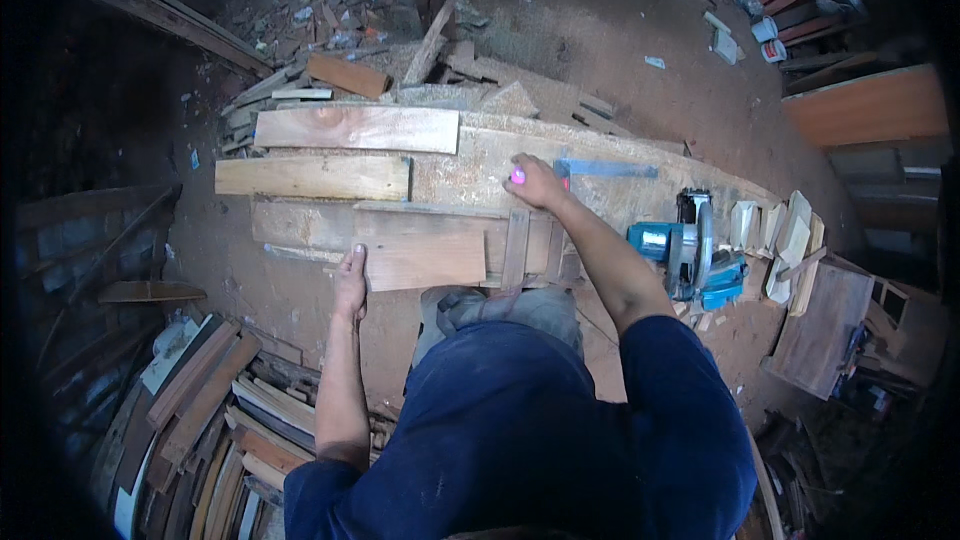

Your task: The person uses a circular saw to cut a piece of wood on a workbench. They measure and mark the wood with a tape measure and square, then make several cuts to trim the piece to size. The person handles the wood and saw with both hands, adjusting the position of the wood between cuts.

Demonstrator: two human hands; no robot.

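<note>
My left hand [349, 283] grips the left end of a short, flat wooden board [425, 258], thumb on its top face. The board lies at the near edge of the workbench [480, 175]. Over the middle of the bench, my right hand [538, 183] has its fingers closed around a small, bright pink object [518, 176] whose kind I cannot make out. Just right of that hand lies a try square [605, 170] with a bluish blade. Further right rests a teal circular saw [690, 248].
Two planks, one pinkish [357, 129] and one yellowish [312, 177], lie at the bench's left. Wood offcuts [785, 240] stand past the saw. Stacked boards [205, 410] fill the floor at near left; scrap [330, 25] litters the far side.
</note>
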